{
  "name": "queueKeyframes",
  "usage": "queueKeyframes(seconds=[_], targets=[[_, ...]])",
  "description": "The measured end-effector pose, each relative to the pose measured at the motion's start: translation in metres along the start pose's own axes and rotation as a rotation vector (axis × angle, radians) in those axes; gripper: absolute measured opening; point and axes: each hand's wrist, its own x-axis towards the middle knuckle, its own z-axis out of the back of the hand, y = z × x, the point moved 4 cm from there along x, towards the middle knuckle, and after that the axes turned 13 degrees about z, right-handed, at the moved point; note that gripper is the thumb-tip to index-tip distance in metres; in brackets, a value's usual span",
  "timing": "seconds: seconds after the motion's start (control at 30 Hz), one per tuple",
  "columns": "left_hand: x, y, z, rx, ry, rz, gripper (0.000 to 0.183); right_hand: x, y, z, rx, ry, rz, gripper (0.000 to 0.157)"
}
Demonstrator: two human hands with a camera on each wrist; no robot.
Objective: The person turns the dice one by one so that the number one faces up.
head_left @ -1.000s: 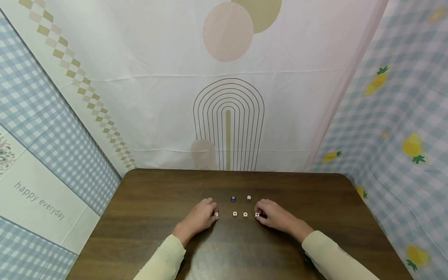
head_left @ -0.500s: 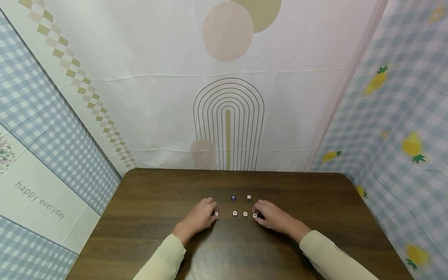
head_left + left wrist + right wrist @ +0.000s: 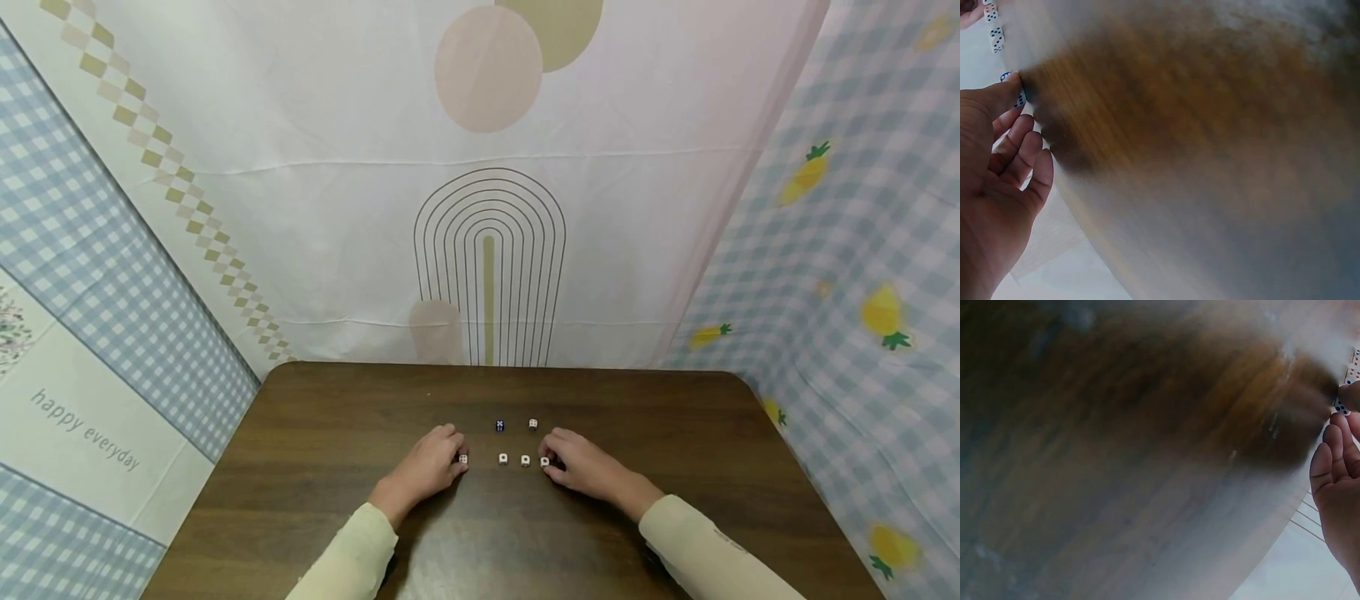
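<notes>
My left hand (image 3: 431, 461) rests on the brown table and pinches a white die (image 3: 463, 459) between thumb and finger; in the left wrist view the thumb covers much of this die (image 3: 1020, 100). Opposite it, my right hand (image 3: 577, 460) pinches another white die (image 3: 545, 462), partly hidden by the thumb in the right wrist view. Between the hands two white dice stand in the same row, one nearer the middle (image 3: 503, 459) and one (image 3: 526, 461) close beside the right hand's die. Behind this row are a dark blue die (image 3: 499, 426) and a white die (image 3: 533, 424).
The wooden table (image 3: 480, 542) has rounded far corners and meets a white patterned cloth (image 3: 345, 250) at the back. Checked blue cloths hang at the left (image 3: 112, 275) and right (image 3: 847, 275).
My right hand has slid a little to the left with its die, closing in on the neighbouring white die. The left hand and the other dice have stayed in place.
</notes>
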Motion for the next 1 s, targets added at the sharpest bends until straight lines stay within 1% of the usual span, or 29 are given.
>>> queueKeyframes(seconds=[0.13, 0.27, 0.37, 0.5, 0.57, 0.7, 0.77, 0.9, 1.0], targets=[[0.000, 0.000, -0.001, -0.008, 0.005, 0.001, 0.017, -0.001, -0.001, 0.002, 0.016, -0.003, -0.006, 0.015], [0.000, 0.000, -0.002, -0.013, 0.006, 0.000, 0.018, 0.000, -0.004, 0.008, 0.006, -0.017, -0.040, 0.017], [0.000, 0.000, -0.001, -0.011, -0.010, -0.007, 0.019, 0.003, -0.008, 0.015, -0.023, -0.046, -0.058, 0.018], [0.000, -0.001, 0.000, -0.006, -0.031, -0.020, 0.020, 0.009, -0.013, 0.021, -0.059, -0.081, -0.053, 0.023], [0.000, -0.001, 0.000, -0.004, -0.029, -0.023, 0.021, 0.012, -0.016, 0.022, -0.070, -0.097, -0.053, 0.026], [0.000, -0.001, 0.000, -0.002, -0.016, -0.019, 0.020, 0.019, -0.021, 0.021, -0.069, -0.113, -0.083, 0.030], [0.000, -0.001, 0.000, -0.002, -0.013, -0.017, 0.020, 0.023, -0.024, 0.020, -0.064, -0.107, -0.097, 0.031], [0.000, -0.001, 0.000, -0.004, -0.013, -0.012, 0.021, 0.030, -0.030, 0.014, -0.029, -0.055, -0.136, 0.031], [-0.001, -0.001, 0.001, -0.012, -0.025, -0.015, 0.021, 0.035, -0.032, 0.009, -0.004, -0.024, -0.143, 0.031]])
